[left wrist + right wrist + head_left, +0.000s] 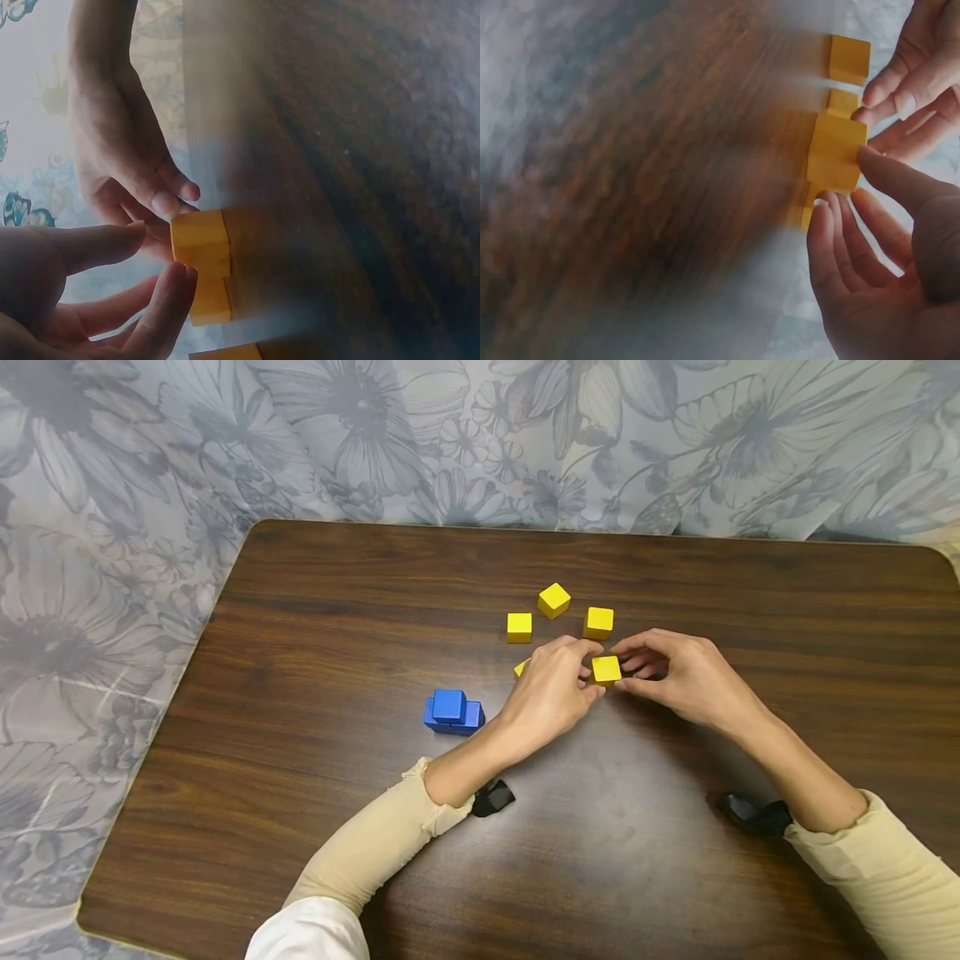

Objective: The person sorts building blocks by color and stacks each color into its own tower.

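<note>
The left sleeve (375,839) and right sleeve (877,864) are cream with rumpled ends; white cloth (311,933) borders the left one higher up. A glossy black gadget (493,799) shows beside each sleeve's end.

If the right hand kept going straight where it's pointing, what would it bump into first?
The yellow cube between the hands, most likely; the right hand may already be touching it. The left hand looks next beyond it, though depth is hard to judge.

yellow cube (606,671) | level top | between left hand (551,689) and right hand (686,678)
</note>
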The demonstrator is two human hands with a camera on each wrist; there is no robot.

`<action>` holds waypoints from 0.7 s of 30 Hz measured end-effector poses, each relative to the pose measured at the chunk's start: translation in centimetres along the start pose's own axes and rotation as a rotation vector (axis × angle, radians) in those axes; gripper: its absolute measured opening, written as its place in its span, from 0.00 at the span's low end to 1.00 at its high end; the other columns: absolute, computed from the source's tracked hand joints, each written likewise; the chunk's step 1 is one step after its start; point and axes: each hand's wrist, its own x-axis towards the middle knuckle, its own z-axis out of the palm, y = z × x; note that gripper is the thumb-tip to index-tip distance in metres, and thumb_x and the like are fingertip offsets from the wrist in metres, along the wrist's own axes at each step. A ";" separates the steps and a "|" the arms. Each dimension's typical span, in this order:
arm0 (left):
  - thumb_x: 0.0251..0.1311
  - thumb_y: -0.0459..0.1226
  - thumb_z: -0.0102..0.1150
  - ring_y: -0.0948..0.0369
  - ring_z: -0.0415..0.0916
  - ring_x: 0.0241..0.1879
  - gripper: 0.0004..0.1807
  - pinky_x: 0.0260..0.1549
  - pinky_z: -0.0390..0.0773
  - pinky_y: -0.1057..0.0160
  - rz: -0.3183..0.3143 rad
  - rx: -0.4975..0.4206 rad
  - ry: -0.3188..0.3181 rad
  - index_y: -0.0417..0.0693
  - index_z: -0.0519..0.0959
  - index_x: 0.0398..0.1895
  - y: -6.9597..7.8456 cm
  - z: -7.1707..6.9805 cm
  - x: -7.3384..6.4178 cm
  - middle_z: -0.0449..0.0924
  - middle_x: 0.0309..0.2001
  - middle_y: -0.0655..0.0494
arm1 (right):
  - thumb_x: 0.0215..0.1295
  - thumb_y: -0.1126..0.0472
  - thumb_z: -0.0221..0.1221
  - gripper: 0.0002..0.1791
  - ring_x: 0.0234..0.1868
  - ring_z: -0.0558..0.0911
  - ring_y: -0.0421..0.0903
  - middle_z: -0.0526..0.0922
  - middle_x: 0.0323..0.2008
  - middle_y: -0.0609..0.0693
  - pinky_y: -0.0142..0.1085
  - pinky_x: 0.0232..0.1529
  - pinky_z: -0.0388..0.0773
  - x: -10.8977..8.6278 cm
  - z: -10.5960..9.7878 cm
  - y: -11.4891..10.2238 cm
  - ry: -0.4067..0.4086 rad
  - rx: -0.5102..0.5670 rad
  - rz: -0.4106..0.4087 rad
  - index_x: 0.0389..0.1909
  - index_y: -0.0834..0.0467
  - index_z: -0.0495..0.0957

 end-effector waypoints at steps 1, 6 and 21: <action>0.58 0.35 0.71 0.65 0.81 0.41 0.25 0.34 0.73 0.82 -0.001 0.004 -0.001 0.41 0.78 0.59 0.0 0.1 0.1 0.81 0.49 0.52 | 0.53 0.68 0.73 0.21 0.35 0.83 0.39 0.86 0.38 0.48 0.21 0.34 0.78 0.0 0.0 0.0 -0.002 0.000 -0.006 0.49 0.57 0.82; 0.58 0.36 0.71 0.67 0.80 0.40 0.23 0.32 0.73 0.83 -0.006 0.028 -0.014 0.41 0.80 0.57 -0.2 0.3 0.4 0.82 0.48 0.52 | 0.56 0.65 0.73 0.17 0.34 0.84 0.41 0.86 0.38 0.49 0.20 0.33 0.77 0.1 0.2 0.1 -0.007 0.005 -0.029 0.47 0.57 0.83; 0.57 0.32 0.71 0.67 0.81 0.41 0.18 0.35 0.74 0.82 0.001 -0.078 -0.004 0.44 0.82 0.52 -0.7 0.6 0.5 0.83 0.47 0.55 | 0.57 0.63 0.72 0.13 0.34 0.85 0.39 0.87 0.35 0.47 0.23 0.33 0.80 -0.4 0.1 -0.5 0.005 0.021 0.048 0.43 0.55 0.83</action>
